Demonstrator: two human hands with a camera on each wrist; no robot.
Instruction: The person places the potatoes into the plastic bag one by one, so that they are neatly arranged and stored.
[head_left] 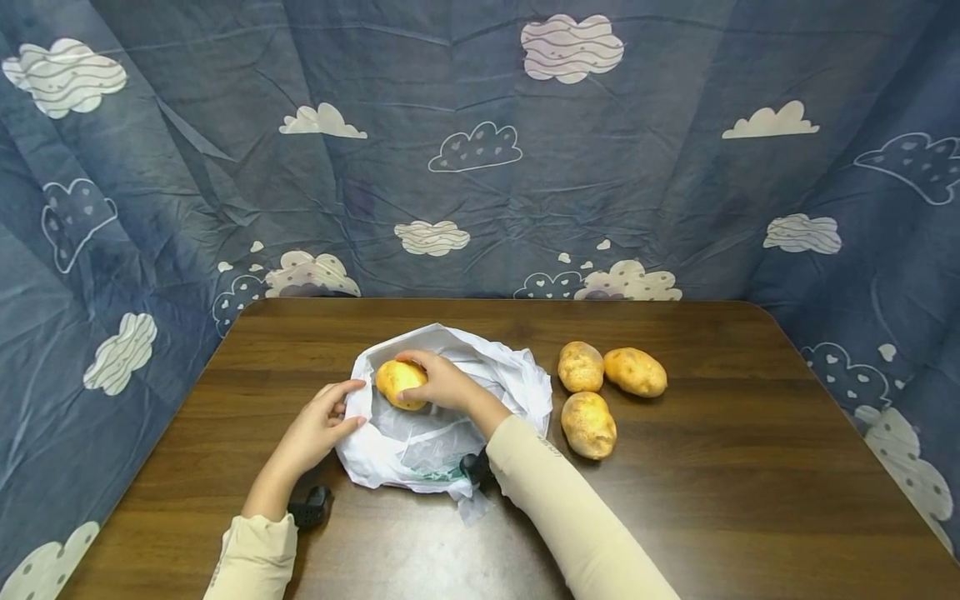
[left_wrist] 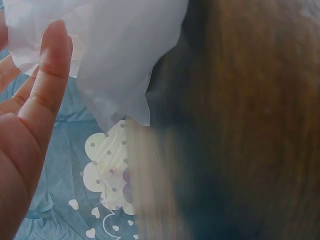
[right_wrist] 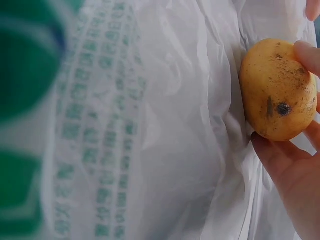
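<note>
Blue cloud-print curtain hung behind a brown wooden table. Right hand had thumb and fingers curled round a potato, inside the mouth of a white plastic bag, close to the left rim. Couldn't tell if it touched bottom. Left hand was at that rim, thumb and index tip apart; no clue whether it pinched any plastic.

My worry: that film looked floppy, so if the left side slackened, the wall could've folded in and caught the potato. Also, a black gadget by the right wrist sat at the bag's near edge, so it might've snagged coming out. Three loose potatoes lay just right of the bag, and a sideways swing of the right sleeve could've rolled one. Best room was beyond those, towards the right edge; the far edge was pretty near the bag.
</note>
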